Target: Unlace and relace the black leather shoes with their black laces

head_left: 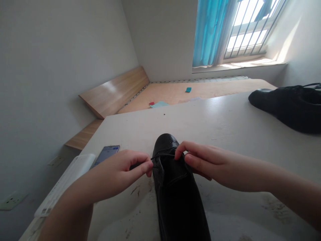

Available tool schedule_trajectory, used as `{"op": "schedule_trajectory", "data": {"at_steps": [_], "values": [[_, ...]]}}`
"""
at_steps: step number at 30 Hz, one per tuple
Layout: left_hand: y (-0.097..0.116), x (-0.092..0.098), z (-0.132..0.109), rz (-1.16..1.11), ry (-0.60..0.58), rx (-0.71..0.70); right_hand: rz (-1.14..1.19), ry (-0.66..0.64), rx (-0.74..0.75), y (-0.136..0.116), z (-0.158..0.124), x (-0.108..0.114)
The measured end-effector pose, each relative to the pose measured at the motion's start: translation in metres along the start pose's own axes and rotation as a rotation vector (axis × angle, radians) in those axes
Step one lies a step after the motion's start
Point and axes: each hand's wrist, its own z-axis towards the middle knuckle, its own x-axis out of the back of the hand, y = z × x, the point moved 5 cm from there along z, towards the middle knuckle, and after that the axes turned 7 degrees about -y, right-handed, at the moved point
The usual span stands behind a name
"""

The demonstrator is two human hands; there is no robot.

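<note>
A black leather lace-up shoe [181,197] lies on the white table in front of me, its toe pointing away. A thin black shoelace [164,155] crosses the front of its opening. My left hand [130,170] is closed at the shoe's left side, thumb and index finger pinched on the lace. From the right, my right hand [200,160] bends over the shoe's right lace flap. Its index fingertip touches near the lace and its thumb rests against the outer side. The right hand's lower fingers are partly hidden under the palm.
Another black shoe [288,107] stands at the table's right. To the left lie a phone [107,154] with its screen lit and a white keyboard-like object [65,185]. Behind the white table [200,124] is a wooden surface [173,90] with small coloured pieces. A blue curtain [210,31] hangs beside the barred window.
</note>
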Motion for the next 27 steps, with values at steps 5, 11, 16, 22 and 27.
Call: {"op": "schedule_trajectory", "data": {"at_steps": [5,11,16,22,27], "values": [[0.008,-0.009,0.004,0.037,-0.003,-0.002,-0.118,0.102,-0.048,-0.007,-0.004,-0.004],[0.025,-0.024,0.009,0.237,0.163,0.109,-0.388,0.276,-0.077,-0.007,-0.005,-0.011],[0.037,-0.024,0.002,0.408,0.266,0.244,-0.66,0.316,-0.109,-0.012,0.002,-0.018],[0.037,-0.015,-0.01,0.361,0.492,0.282,-0.661,0.273,-0.137,-0.017,0.004,-0.015],[0.038,-0.019,-0.008,0.328,0.433,0.151,-0.704,0.266,-0.157,-0.018,0.003,-0.011]]}}
